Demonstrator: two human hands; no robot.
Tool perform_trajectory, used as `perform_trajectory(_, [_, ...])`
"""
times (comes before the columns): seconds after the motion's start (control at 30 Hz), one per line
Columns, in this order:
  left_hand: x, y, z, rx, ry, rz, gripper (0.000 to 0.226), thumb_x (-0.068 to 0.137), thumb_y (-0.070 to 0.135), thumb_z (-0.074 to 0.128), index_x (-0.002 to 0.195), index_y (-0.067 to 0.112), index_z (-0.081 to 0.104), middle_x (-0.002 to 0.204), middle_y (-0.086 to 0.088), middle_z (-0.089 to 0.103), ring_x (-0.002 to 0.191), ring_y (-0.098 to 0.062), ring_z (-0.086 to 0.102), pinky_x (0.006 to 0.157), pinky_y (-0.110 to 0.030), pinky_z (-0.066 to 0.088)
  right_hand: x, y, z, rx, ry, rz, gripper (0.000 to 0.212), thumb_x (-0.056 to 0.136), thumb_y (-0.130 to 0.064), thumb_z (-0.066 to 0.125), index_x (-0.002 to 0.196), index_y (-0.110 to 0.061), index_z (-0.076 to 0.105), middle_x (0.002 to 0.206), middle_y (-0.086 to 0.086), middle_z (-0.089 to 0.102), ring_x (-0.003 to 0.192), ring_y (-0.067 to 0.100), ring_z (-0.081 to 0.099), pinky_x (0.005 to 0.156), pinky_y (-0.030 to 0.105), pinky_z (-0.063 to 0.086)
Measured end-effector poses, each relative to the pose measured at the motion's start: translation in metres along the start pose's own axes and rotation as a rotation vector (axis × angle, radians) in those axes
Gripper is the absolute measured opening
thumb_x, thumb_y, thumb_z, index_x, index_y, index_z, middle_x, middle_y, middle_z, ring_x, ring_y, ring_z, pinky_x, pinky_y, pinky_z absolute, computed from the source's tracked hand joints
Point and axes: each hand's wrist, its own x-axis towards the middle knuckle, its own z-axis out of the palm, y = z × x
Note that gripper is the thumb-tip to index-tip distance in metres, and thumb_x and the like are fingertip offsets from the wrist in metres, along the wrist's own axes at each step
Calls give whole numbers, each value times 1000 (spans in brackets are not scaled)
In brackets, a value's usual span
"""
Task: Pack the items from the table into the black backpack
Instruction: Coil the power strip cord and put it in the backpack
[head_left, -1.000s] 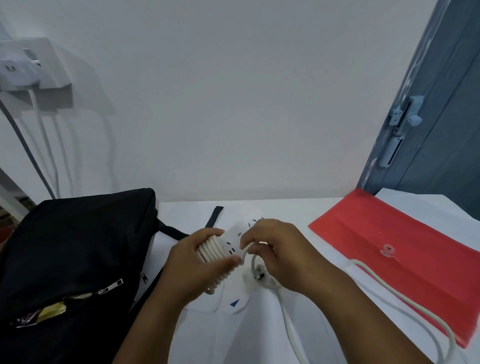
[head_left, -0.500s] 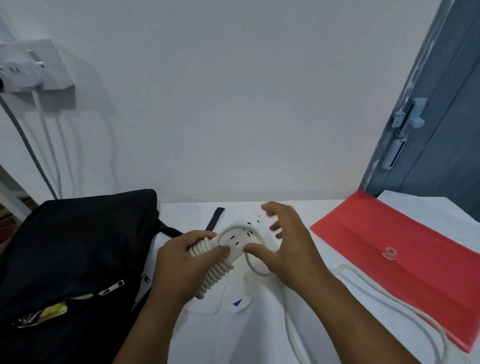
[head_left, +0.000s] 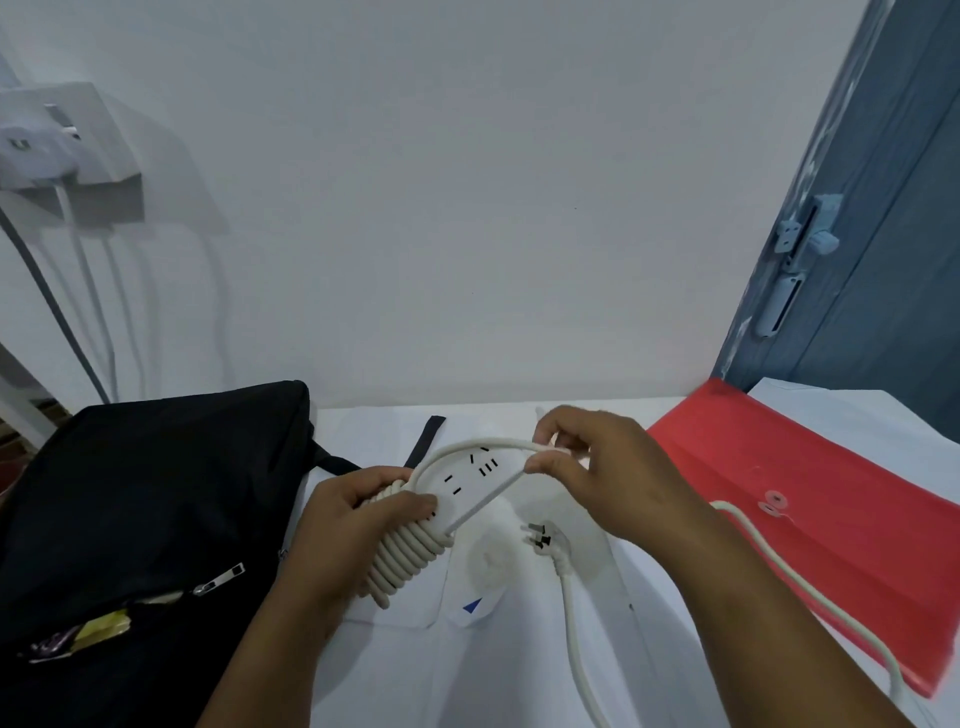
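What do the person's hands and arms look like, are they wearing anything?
Both are bare. The left hand and right hand show no gloves, rings or watch, and both forearms are uncovered down to the picture's bottom edge; no sleeve is in view.

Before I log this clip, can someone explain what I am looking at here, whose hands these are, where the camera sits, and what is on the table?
No machine here: a person works with bare hands, filmed by one wide-angle camera worn on the head, looking forward and down. The left hand grips a white power strip with its white cable coiled round one end. The right hand pinches a loop of that cable, apparently winding it. The loose plug lies on the white table. A black fabric backpack sits at left, its zip pocket partly open. A red plastic document envelope lies at right.
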Motion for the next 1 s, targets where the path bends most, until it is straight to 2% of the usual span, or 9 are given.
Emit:
perform_trajectory(0.1, [0,6,-10,-8,-102,17,37,58,25,79,92,9,80,88,-19,74,79,-32,71,67,-39,58,1,0,5,101,124,-41,14,85,-47,71,91,-39,62,80,-13,60,87,1,53,68,21,40])
perform_trajectory(0.23, [-6,7,-11,-69,-261,33,51,54,30,77,95,0,76,86,-20,71,76,-30,68,63,-34,54,3,2,14,166,168,-68,13,85,-45,65,77,-35,61,73,-16,61,77,3,55,64,23,39])
perform_trajectory(0.33, [-7,6,-4,-206,-236,71,57,54,30,75,105,3,73,86,-21,68,71,-31,64,56,-34,52,1,3,27,189,62,1,14,83,-43,63,69,-39,61,66,-5,61,58,1,48,59,27,41])
perform_trajectory(0.43, [-5,5,2,-365,-172,45,66,62,26,75,128,25,67,92,-26,69,69,-40,62,53,-40,53,-9,2,40,224,-122,60,25,87,-53,69,76,-31,66,59,4,54,52,8,42,55,30,43])
perform_trajectory(0.57, [-6,3,6,-371,-198,47,57,67,38,72,119,14,68,85,-20,64,73,-39,55,54,-39,52,-14,-4,41,196,-307,33,24,90,-52,67,88,-28,72,58,-3,53,51,4,41,54,21,35])
perform_trajectory(0.67, [-3,0,7,-360,-113,32,54,65,39,74,109,7,69,83,-22,62,73,-40,54,57,-41,51,-14,-4,38,150,-301,6,18,87,-49,71,91,-32,71,67,2,58,54,5,43,55,23,36])
perform_trajectory(0.77, [1,-2,7,-304,-17,39,38,74,34,73,99,6,70,78,-21,61,69,-38,55,61,-44,50,-13,1,36,80,-297,-43,19,82,-30,78,97,-34,67,79,-6,63,66,11,53,64,32,49])
perform_trajectory(0.87, [6,-6,8,-305,70,25,28,79,33,72,93,9,71,78,-21,58,67,-37,55,63,-47,48,-13,5,37,50,-241,-89,20,91,-15,66,107,-27,68,91,-6,68,83,10,61,78,37,54])
perform_trajectory(1.0, [14,-8,4,-400,286,-25,14,90,25,70,87,11,68,71,-16,55,51,-26,52,42,-31,45,-18,16,34,67,-157,-2,31,101,-25,54,126,-40,66,110,-13,74,95,6,70,86,27,55])
